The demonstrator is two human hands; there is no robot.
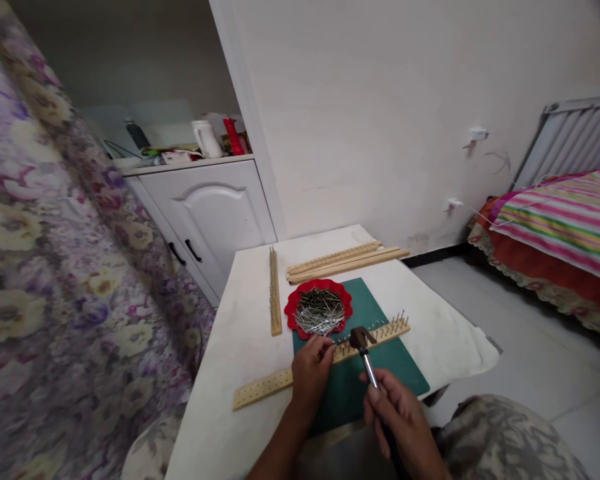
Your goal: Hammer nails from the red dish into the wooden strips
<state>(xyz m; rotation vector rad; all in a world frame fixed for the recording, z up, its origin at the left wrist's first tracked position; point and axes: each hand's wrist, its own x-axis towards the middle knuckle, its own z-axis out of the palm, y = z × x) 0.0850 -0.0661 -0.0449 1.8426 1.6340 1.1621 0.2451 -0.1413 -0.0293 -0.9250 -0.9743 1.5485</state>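
At the near side of the white-covered table [210, 380], the person's right hand [397, 407] is closed around a dark-headed, metal-shafted hammer [369, 369], tilted over a pale, nail-studded wooden strip [265, 389] that slants across a green rectangular mat [347, 397]. The left hand [313, 367] is at the strip, thumb and fingertips drawn narrow; whether they pinch something cannot be told. Beyond sits a red scalloped bowl [290, 310] of thin metal nails [320, 313], with more wooden strips [347, 265] behind
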